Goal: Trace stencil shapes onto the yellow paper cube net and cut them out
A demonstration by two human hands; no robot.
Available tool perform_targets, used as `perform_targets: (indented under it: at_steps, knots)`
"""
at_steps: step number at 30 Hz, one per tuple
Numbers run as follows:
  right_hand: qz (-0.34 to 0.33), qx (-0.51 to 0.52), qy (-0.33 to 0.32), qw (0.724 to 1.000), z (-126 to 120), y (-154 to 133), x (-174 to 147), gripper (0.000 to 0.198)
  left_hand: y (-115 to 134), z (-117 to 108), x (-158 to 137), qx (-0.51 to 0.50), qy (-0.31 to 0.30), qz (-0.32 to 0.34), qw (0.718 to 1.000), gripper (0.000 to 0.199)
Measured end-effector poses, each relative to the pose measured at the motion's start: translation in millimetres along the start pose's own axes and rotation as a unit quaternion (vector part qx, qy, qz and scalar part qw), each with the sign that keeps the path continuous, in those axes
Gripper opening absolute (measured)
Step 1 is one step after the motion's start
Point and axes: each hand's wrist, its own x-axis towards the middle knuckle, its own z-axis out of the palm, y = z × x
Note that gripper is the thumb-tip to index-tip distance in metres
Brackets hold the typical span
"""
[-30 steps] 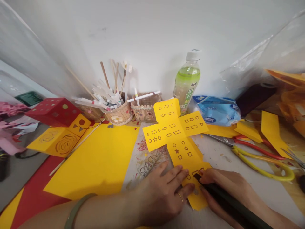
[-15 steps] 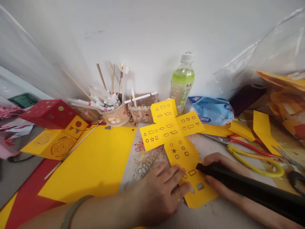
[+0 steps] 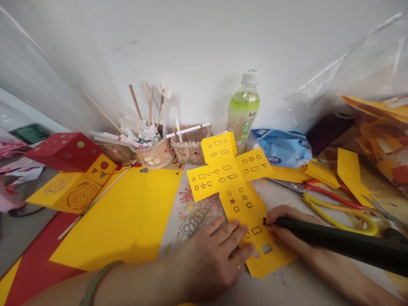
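A yellow paper cutout (image 3: 229, 172), shaped like a cross with flaps, lies on the table. Dark outlines of stars, rectangles, circles and triangles cover it, and small holes show near its lower end. My left hand (image 3: 215, 255) rests flat on the cutout's lower left edge, fingers stretched and slightly apart. In my right hand (image 3: 291, 236) is a long black pen (image 3: 331, 236), its tip touching the paper right of a drawn rectangle. A clear stencil ruler (image 3: 195, 219) with shape openings lies beside my left fingers.
A green drink bottle (image 3: 244, 110) and a blue wipes pack (image 3: 283, 148) stand behind. Yellow-handled scissors (image 3: 342, 219) lie at right. At left are a large yellow sheet (image 3: 127, 216), a red box (image 3: 66, 151), a yellow box (image 3: 66, 191) and a marker-filled basket (image 3: 156, 157).
The pen's back end has swung up and away from me, and its tip has moved slightly. My right hand has shifted a little; my left hand stays in place.
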Motion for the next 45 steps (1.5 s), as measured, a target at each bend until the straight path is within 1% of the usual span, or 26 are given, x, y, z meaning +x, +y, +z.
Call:
perform_targets:
  at_steps: [2, 6, 12, 15, 17, 21, 25, 29, 34, 37, 45]
  knots:
    - [-0.005, 0.004, -0.001, 1.000, 0, 0, -1, 0.010, 0, 0, 0, -0.001, -0.001, -0.001, 1.000, 0.026]
    - [-0.023, 0.009, -0.024, 0.999, 2, -1, -4, 0.004, 0, -1, 0, -0.003, -0.004, 0.001, 1.000, 0.026]
    - [-0.063, -0.051, -0.011, 0.997, 10, 5, -6, 0.008, -1, -1, 0, 0.003, -0.019, 0.008, 1.000, 0.028]
    - [-0.061, -0.059, -0.020, 0.996, 11, 8, -6, 0.010, -1, -1, 0, 0.009, -0.026, 0.013, 1.000, 0.028]
    - [-0.066, -0.057, -0.025, 0.996, 11, 8, -6, 0.012, -1, -1, 1, 0.009, -0.021, 0.014, 1.000, 0.027]
    - [-0.085, -0.053, -0.018, 0.995, 11, 9, -7, 0.012, -1, -1, 1, 0.004, -0.009, 0.008, 1.000, 0.027]
    - [-0.092, -0.063, -0.008, 0.994, 10, 7, -8, 0.011, 0, -1, -1, 0.006, -0.016, 0.011, 1.000, 0.028]
    - [-0.101, -0.066, 0.005, 0.993, 10, 5, -7, 0.015, -1, -1, -1, 0.002, -0.018, 0.011, 1.000, 0.028]
    - [-0.100, -0.069, -0.009, 0.993, 10, 5, -7, 0.011, -1, -1, 0, -0.003, -0.013, 0.007, 1.000, 0.028]
    - [-0.102, -0.062, -0.009, 0.993, 11, 5, -6, 0.009, -1, -2, 0, 0.000, -0.025, 0.012, 1.000, 0.028]
    - [-0.125, -0.062, -0.028, 0.990, 10, 4, -5, 0.010, -1, -4, -2, -0.003, -0.034, 0.012, 0.999, 0.029]
